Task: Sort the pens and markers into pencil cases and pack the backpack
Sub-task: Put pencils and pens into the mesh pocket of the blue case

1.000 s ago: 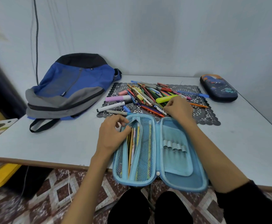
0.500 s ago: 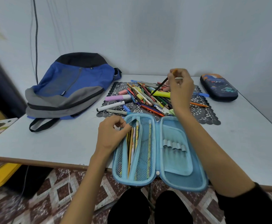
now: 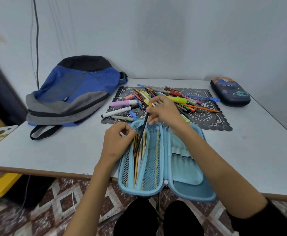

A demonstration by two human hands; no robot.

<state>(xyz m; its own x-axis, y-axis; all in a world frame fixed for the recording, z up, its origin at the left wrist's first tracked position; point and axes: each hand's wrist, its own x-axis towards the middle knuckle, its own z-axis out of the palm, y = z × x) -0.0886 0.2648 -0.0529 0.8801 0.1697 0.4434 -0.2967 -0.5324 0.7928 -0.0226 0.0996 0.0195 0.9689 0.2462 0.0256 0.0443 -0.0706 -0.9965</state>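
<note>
Black pencil (image 3: pixel 143 127) tilted into open blue case (image 3: pixel 188 176) (left pocket).

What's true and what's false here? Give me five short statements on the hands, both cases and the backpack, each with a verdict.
1. The right hand pinches a black pencil angled down into the open light blue pencil case. True.
2. The dark blue pencil case lies open. False: it is shut, at the far right of the table.
3. The left hand grips the edge of the light blue pencil case's left pocket. True.
4. The backpack lies right of the pen pile. False: left of it.
5. The pink highlighter is in a case. False: it lies on the black mat.
</note>
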